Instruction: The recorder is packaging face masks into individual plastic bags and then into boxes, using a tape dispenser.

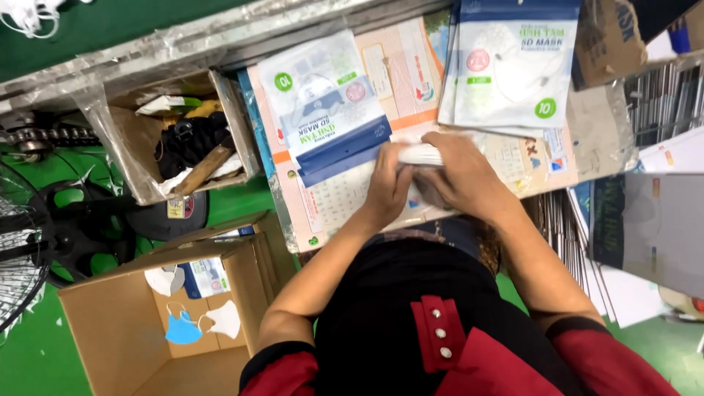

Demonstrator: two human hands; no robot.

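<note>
Both my hands meet at the middle of the work surface over a small stack of white face masks [422,155]. My left hand [387,183] presses on the stack's left end and my right hand [463,176] covers its right side, fingers curled over it. A blue and white printed pouch [326,103] lies flat just above my left hand. A pile of similar pouches [510,62] rests above my right hand. All of this sits on a calendar-like printed sheet [330,209].
An open cardboard box [110,323] at lower left holds a few loose masks, one blue. A plastic-lined box [176,139] with dark items stands behind it. A fan [22,249] is at the far left. Stacked sheets and cartons [645,220] crowd the right.
</note>
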